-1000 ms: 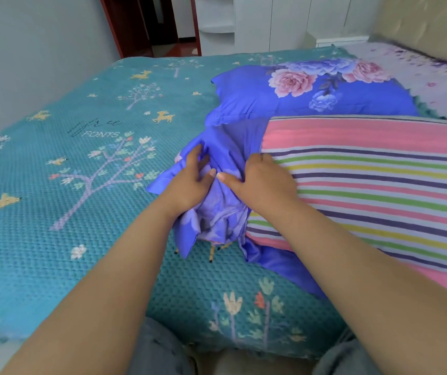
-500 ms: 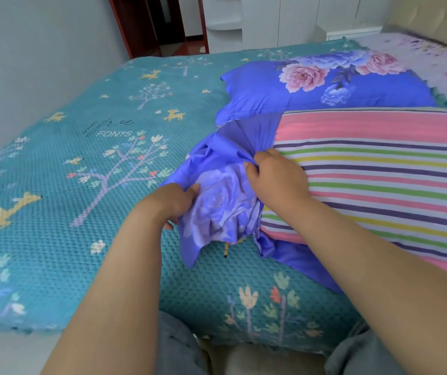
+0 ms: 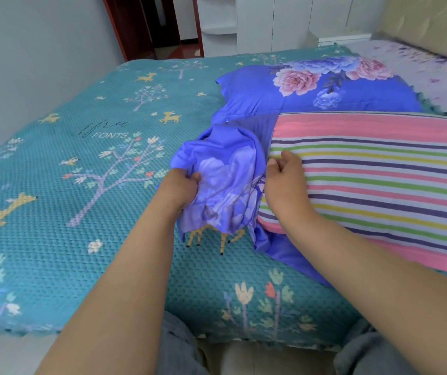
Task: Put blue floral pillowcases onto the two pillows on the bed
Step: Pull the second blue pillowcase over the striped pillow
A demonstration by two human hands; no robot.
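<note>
Loosely bunched blue floral pillowcase (image 3: 227, 185) – left hand (image 3: 180, 186) grips it, right hand (image 3: 284, 182) half-curled, holding nothing, on striped pillow (image 3: 379, 180).

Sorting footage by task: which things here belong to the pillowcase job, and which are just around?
Job:
- loose blue pillowcase, gripped by left hand
- striped pillow, under right hand
- covered floral pillow

Just around:
- teal bedspread
- white cabinets
- headboard
</note>
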